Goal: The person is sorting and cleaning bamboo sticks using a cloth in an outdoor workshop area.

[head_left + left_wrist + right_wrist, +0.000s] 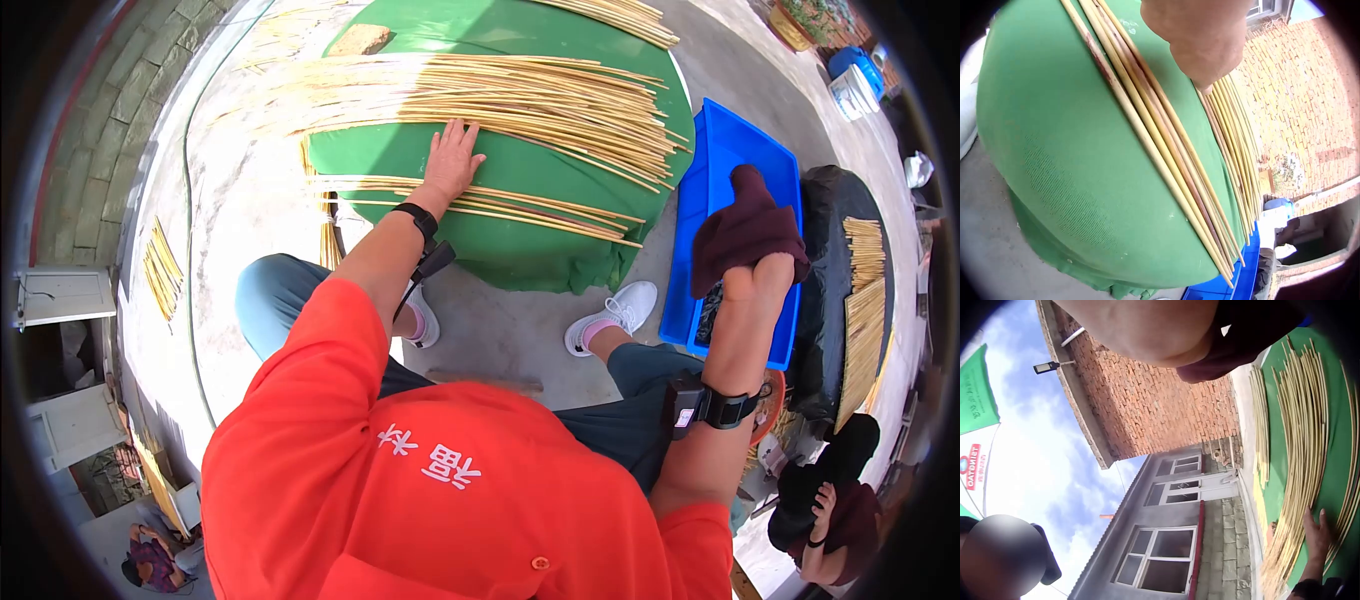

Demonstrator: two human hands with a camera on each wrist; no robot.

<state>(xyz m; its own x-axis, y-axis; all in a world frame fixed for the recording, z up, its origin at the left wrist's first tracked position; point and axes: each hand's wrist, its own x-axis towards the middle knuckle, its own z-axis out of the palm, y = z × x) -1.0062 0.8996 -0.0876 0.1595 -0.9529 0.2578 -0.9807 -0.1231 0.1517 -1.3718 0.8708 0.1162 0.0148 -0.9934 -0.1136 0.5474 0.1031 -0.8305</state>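
Observation:
In the head view my left hand (455, 158) rests with fingers spread at the near edge of a wide layer of long, thin sticks (520, 95) on a green cloth-covered table (480, 262). Under my left forearm lies a smaller row of sticks (560, 215); the left wrist view shows these sticks (1147, 106) close up, some with reddish-brown marks. A dark maroon cloth (745, 230) covers my right hand, raised over a blue plastic tray (702, 170). Its fingers are hidden, so I cannot tell whether they grip the cloth.
A brick-like piece (360, 40) sits at the table's far left. Right of the tray, more sticks (865, 330) lie on black plastic (825, 290). A stick bundle (162, 270) is on the ground at left. Other people are nearby, one (835, 520) at lower right.

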